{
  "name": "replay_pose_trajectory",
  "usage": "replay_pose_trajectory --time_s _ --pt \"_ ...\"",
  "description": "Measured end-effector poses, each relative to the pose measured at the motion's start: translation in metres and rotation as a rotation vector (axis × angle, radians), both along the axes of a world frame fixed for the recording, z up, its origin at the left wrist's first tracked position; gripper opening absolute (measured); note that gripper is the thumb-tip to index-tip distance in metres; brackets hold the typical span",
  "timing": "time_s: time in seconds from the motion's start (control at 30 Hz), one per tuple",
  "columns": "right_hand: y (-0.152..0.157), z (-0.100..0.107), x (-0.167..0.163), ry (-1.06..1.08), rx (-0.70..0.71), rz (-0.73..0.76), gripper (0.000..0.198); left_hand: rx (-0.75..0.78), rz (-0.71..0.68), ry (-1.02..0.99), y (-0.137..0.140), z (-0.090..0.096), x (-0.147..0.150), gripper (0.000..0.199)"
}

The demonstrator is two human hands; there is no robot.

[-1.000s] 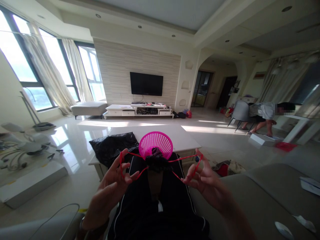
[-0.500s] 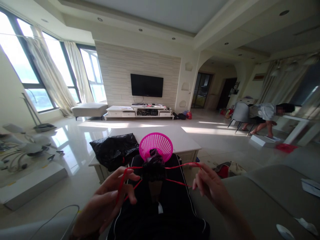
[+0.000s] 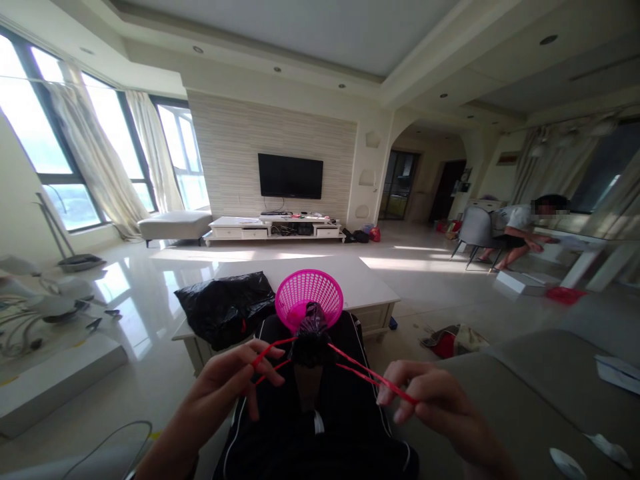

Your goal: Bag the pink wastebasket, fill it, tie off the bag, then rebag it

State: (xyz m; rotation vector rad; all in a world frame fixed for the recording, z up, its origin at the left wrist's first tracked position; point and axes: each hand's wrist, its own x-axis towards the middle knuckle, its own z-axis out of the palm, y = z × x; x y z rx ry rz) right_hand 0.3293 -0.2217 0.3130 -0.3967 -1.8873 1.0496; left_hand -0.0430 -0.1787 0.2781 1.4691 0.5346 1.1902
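Note:
Over my lap, a bunched black plastic bag (image 3: 312, 333) has red drawstrings (image 3: 356, 361) pulled out to both sides. My left hand (image 3: 231, 380) has its thumb and fingers closed on the left loop of the drawstring. On the other side, my right hand (image 3: 425, 393) pinches the right loop, both strands running taut to the bag. A pink mesh basket (image 3: 285, 293) tilts toward me just behind the bag, at the table's near edge. What the bag's lower part rests on is dark and hard to make out.
Another black plastic bag (image 3: 225, 307) lies on the white coffee table (image 3: 363, 279), left of the basket. A grey sofa (image 3: 520, 393) is at my right. Far right, a person (image 3: 517, 223) sits on a grey chair (image 3: 473, 230). A white box (image 3: 520, 283) stands on the floor there.
My right hand has closed on its drawstring loop and moved slightly down and outward. My left fingers have drawn together on theirs. The person at far right has straightened up somewhat.

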Motion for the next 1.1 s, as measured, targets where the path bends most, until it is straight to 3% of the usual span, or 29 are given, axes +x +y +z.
replay_pose_trajectory --time_s 0.07,0.17,0.3,0.4,0.47,0.53,0.6,0.7,0.77,0.9,1.0,1.07,1.1 --pt "0.003 -0.002 -0.004 0.001 0.000 -0.041 0.024 0.038 -0.050 -0.035 -0.013 0.004 0.001 0.021" --pt "0.006 -0.009 -0.009 0.056 -0.075 -0.014 0.027 0.049 -0.011 -0.064 -0.032 0.009 0.001 0.022" --pt "0.002 -0.016 -0.017 0.066 -0.163 0.004 0.040 0.091 -0.073 0.013 -0.035 0.009 0.011 0.044" --pt "-0.007 -0.008 -0.028 -0.020 -0.014 -0.102 0.059 0.106 -0.139 0.159 -0.027 0.007 0.033 0.062" --pt "-0.011 0.006 -0.038 -0.108 0.150 -0.192 0.070 0.128 -0.101 0.298 -0.023 0.005 0.054 0.075" --pt "-0.012 0.023 -0.047 -0.225 0.275 -0.249 0.068 0.177 -0.042 0.423 -0.021 0.003 0.075 0.085" --pt "-0.006 0.036 -0.050 -0.301 0.351 -0.293 0.057 0.204 0.020 0.464 -0.019 0.003 0.090 0.081" --pt "0.015 0.037 -0.047 -0.204 0.390 -0.348 0.046 0.120 0.028 0.382 -0.015 0.014 0.098 0.053" --pt "0.035 0.025 -0.045 -0.153 0.341 -0.355 0.048 0.069 -0.031 0.337 -0.013 0.027 0.097 0.041" --pt "0.078 -0.016 -0.063 -0.458 0.220 -0.180 0.081 0.189 -0.041 0.453 -0.021 0.055 0.096 0.042" --pt "0.111 -0.039 -0.083 -0.558 0.247 -0.289 0.046 0.283 0.015 0.620 -0.028 0.063 0.097 0.035" --pt "0.132 -0.042 -0.088 -0.594 0.272 -0.443 0.020 0.313 0.056 0.664 -0.027 0.061 0.095 0.024" --pt "0.141 -0.038 -0.088 -0.590 0.275 -0.500 0.018 0.320 0.069 0.638 -0.022 0.058 0.093 0.020"
